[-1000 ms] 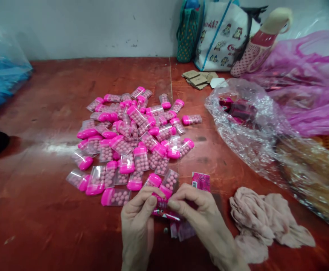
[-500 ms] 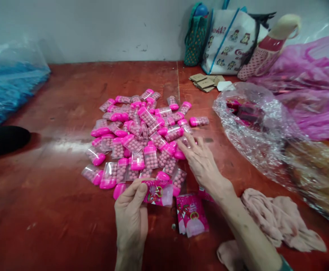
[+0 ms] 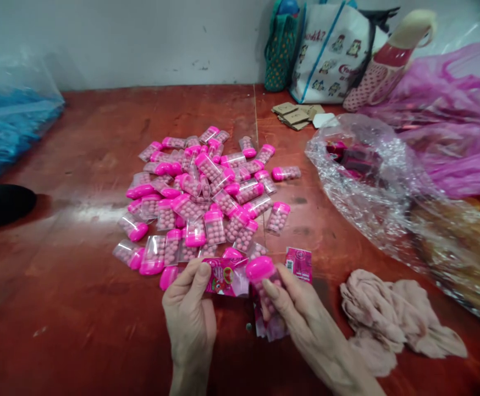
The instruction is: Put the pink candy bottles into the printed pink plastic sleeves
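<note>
My left hand pinches a pink printed wrapper sleeve by its left end. Close beside the sleeve's right end, my right hand grips a small clear candy box with a bright pink cap, cap end up and tilted. Pink candy balls show inside it. Whether the box touches the sleeve I cannot tell. Beyond both hands lies a loose pile of similar candy boxes. Partly hidden under my right hand are more printed sleeves, and another sleeve lies just past it.
On the right are a crumpled pinkish cloth, a clear plastic bag and pink plastic bags. Cardboard pieces, a printed tote bag and bottles in holders stand or lie near the wall. A bag of blue items sits left.
My right hand has come back from the pile toward me with a candy box in its fingers. My left hand still holds the sleeve in nearly the same place.
</note>
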Tool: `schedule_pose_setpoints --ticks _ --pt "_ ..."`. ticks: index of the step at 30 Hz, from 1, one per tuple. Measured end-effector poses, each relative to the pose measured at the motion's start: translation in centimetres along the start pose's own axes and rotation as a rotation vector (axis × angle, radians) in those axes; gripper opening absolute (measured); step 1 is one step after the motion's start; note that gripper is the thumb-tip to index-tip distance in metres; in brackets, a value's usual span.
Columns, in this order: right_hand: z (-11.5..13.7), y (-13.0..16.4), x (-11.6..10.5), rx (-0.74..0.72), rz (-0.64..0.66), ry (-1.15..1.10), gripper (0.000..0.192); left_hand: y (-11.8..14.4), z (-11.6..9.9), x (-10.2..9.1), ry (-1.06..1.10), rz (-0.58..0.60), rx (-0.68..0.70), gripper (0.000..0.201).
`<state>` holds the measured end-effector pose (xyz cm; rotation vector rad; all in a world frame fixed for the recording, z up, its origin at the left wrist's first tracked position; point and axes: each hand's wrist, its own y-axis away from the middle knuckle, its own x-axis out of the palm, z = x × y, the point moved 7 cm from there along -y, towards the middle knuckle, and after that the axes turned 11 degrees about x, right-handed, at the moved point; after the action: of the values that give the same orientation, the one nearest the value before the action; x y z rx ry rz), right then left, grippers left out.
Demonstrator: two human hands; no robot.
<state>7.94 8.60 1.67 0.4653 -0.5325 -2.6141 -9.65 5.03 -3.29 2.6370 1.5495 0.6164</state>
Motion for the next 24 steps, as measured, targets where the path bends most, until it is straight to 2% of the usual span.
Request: schedule_pose_setpoints --ticks 3,6,8,11,14,18,24 --pt "-1.0 -0.4 0.6 0.057 0.006 -0.121 0.027 0.3 -0.2 0.5 -0.011 0.042 0.060 0.018" --pt "-1.9 -0.6 0.7 0.084 0.035 -0.145 0.029 0.5 -0.7 1.5 -0.028 0.166 0.154 0.008" --pt "-2.6 -0.5 0.6 0.115 0.050 -0.134 0.031 0.7 -0.7 2.1 -0.047 0.234 0.163 0.005" --pt "-3.2 -0.3 0.4 0.153 0.074 -0.130 0.031 0.7 0.1 2.4 -0.063 0.271 0.062 0.010" --pt "-3.3 -0.2 0.6 0.162 0.140 -0.193 0.030 0.7 0.9 2.4 -0.065 0.259 -0.034 0.016" --pt "-3.5 -0.2 0.8 0.188 0.216 -0.321 0.026 1.0 1.1 2.8 -0.057 0.298 -0.069 0.016" --pt "-5.3 0.0 1.2 0.315 0.262 -0.407 0.025 1.7 1.1 3.8 -0.067 0.379 -0.100 0.013"
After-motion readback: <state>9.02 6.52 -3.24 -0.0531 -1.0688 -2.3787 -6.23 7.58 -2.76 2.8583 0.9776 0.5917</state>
